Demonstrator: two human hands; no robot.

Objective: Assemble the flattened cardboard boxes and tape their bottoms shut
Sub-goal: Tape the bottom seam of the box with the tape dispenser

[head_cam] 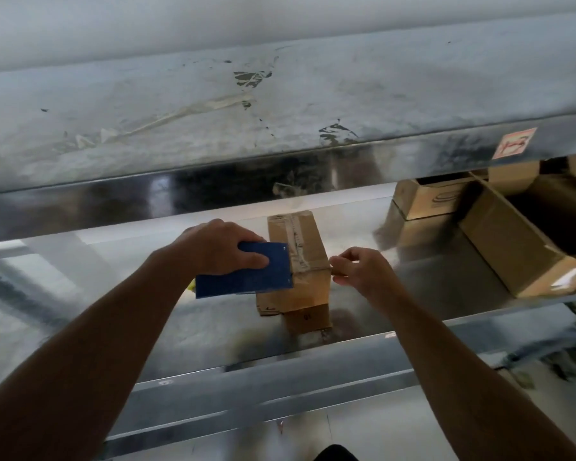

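Observation:
A small brown cardboard box [308,247] stands on the metal work shelf [147,321], its upturned face sealed along the middle with clear tape [295,241]. My left hand [213,247] grips a blue tape dispenser [246,271] held against the box's left near edge. At the box's right near corner, my right hand [359,267] has its fingers curled and pinches the corner edge. Whether it pinches tape or cardboard is too small to tell. A loose flap sticks out at the box's base.
A scuffed metal upper shelf [280,104] with old tape scraps overhangs the work area. Open cardboard boxes [512,241] stand at the right of the work shelf, another [426,197] behind them. The floor shows below the front rail.

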